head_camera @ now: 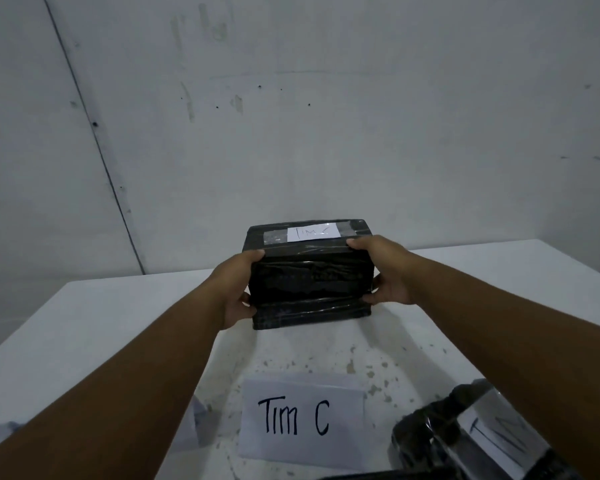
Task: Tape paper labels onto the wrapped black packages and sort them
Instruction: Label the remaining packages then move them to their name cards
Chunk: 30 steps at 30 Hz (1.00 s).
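While both hands clasp it, the labelled black package [310, 285] stands mid-desk.
Left hand [238, 296] and right hand [388, 271] each keep a curled grip on its side edges; bare desk [118, 306] flanks it.

Handwritten "Tim C" in black marker on a white paper sheet [302, 422] near the tabletop's front edge, fainter "Tim C" on a taped paper label [312, 233] atop the wrapped black package [310, 285], partial strokes unreadable on a second label [496, 434] at the front right corner.
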### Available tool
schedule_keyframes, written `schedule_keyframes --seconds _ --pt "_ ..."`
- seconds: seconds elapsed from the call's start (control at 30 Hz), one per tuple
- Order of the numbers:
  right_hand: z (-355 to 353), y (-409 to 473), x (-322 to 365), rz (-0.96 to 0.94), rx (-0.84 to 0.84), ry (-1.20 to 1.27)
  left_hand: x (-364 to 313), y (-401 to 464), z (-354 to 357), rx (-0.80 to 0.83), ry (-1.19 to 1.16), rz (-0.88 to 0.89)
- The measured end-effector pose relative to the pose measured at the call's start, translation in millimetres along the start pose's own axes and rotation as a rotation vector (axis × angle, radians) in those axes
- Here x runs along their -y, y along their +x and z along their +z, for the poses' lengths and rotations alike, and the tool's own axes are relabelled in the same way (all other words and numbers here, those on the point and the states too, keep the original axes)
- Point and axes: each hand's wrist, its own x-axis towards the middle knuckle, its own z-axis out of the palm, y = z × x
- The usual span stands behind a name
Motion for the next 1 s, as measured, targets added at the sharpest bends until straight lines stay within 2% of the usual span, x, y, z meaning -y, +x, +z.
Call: schedule_keyframes --seconds 0.53,0.7,0.87,1.0 --pt "7 42 10 -0.011 0.003 -0.028 -8 37 6 -0.031 -0.016 0.011" --pt "9 28 10 -0.025 0.049 -0.067 -5 30 11 -0.070 -0.020 0.014" --pt "0 4 3 -0.028 0.007 -0.105 -3 10 8 -0.121 0.040 0.022" --pt "-12 -18 2 -0.080 -0.014 -0.117 -10 -19 11 -0.083 0.086 0.075"
